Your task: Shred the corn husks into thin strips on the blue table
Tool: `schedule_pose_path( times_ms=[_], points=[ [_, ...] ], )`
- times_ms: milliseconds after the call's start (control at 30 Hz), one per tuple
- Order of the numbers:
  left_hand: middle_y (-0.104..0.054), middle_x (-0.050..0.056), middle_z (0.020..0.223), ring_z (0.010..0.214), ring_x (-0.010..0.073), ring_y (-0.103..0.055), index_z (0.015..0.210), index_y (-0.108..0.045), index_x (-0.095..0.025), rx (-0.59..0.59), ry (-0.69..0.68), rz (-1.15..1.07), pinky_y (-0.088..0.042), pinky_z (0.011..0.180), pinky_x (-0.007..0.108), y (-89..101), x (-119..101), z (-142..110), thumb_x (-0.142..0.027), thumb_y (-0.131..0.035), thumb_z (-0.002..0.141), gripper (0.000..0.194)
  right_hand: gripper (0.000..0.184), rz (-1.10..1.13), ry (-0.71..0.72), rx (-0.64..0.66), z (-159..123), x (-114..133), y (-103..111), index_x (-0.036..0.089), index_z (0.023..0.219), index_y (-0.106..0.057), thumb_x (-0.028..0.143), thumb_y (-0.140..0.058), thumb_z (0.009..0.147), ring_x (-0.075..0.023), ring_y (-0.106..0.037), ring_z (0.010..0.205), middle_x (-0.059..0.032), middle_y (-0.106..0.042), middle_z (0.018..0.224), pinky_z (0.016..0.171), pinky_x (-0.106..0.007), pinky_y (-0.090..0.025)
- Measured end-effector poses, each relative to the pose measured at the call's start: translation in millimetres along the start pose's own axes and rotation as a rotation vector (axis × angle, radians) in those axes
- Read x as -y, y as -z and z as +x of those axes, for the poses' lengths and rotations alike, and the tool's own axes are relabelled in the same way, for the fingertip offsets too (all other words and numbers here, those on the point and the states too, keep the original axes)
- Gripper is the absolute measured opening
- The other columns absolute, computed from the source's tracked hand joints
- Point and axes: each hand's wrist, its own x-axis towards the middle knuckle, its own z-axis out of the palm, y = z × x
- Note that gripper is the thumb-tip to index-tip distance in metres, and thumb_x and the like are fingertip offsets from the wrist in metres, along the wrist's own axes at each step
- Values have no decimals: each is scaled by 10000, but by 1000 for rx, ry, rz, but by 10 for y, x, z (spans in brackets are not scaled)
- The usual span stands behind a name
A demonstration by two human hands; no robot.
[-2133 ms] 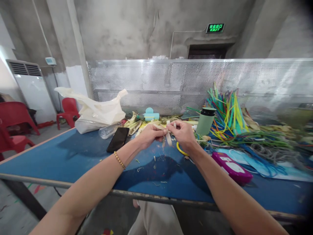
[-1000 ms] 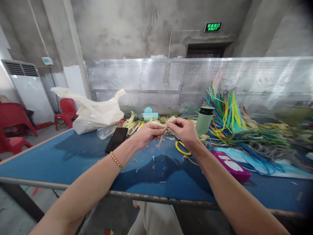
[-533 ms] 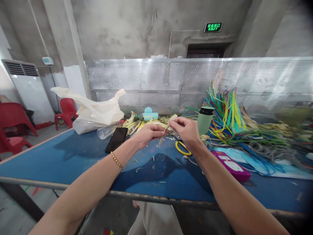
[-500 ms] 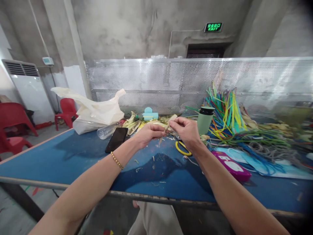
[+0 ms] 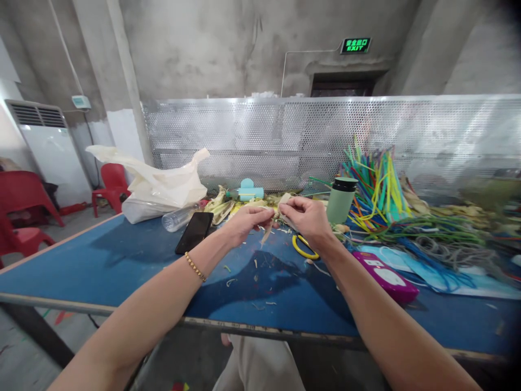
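Note:
My left hand [image 5: 250, 221], with a beaded bracelet on its wrist, is closed in a pinch on a pale corn husk strip [image 5: 267, 232], whose narrow end hangs below the fingertips. Close beside it, my right hand [image 5: 307, 217] pinches a wider part of pale husk [image 5: 285, 199] that sticks up past the thumb. Between the hands the husk is partly hidden by fingers, so I cannot tell whether it is one piece. Yellow-handled scissors [image 5: 304, 248] lie below my right hand, their blades hidden. Small husk scraps [image 5: 230, 282] are scattered nearby.
Left on the blue table [image 5: 134, 271] are a black phone [image 5: 194, 232], a clear bottle [image 5: 179, 218] and a plastic bag [image 5: 163, 187]. To the right stand a green tumbler [image 5: 341, 202], a purple box [image 5: 386, 277], colourful strips [image 5: 382, 184] and tangled cords [image 5: 431, 233].
The loose husk end under my left hand hangs further out and tilts more. My right fingers have shifted slightly left and down; both hands keep their pinch.

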Motion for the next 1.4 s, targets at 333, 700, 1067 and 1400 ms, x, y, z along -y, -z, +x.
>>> schedule_pose_path(
  times_ms=[333, 700, 1067, 1400],
  points=[
    [-648, 39, 686, 622, 110, -539, 746, -707, -114, -73, -32, -106, -382, 648, 280, -44, 28, 5, -224, -754, 678, 138, 270, -25, 23, 64, -13, -6, -17, 155, 658, -632, 397, -639, 777, -114, -462, 552, 3, -560, 596, 533, -261, -361],
    [-706, 58, 751, 671, 130, -604, 830, -718, -122, -156, -103, -147, -420, 670, 268, -55, 10, 41, -168, -747, 667, 172, 233, -29, -11, -32, 23, -30, 15, 146, 819, -647, 369, -579, 813, -150, -577, 624, -51, -659, 721, 610, -282, -451],
    [-655, 30, 648, 600, 107, -538, 790, -707, -122, -160, -156, -162, -360, 606, 252, -59, 1, 23, -240, -769, 663, 183, 236, -146, 101, 176, -31, 21, -15, 165, 682, -657, 357, -597, 806, -128, -491, 562, -16, -607, 609, 553, -268, -368],
    [-660, 66, 729, 657, 120, -542, 724, -716, -98, -71, -156, -144, -383, 656, 286, -10, -33, 25, -362, -773, 691, 272, 136, -327, 228, 119, -50, 52, -2, 161, 708, -664, 223, -564, 776, -128, -508, 591, -15, -624, 636, 592, -260, -375]
  ],
)
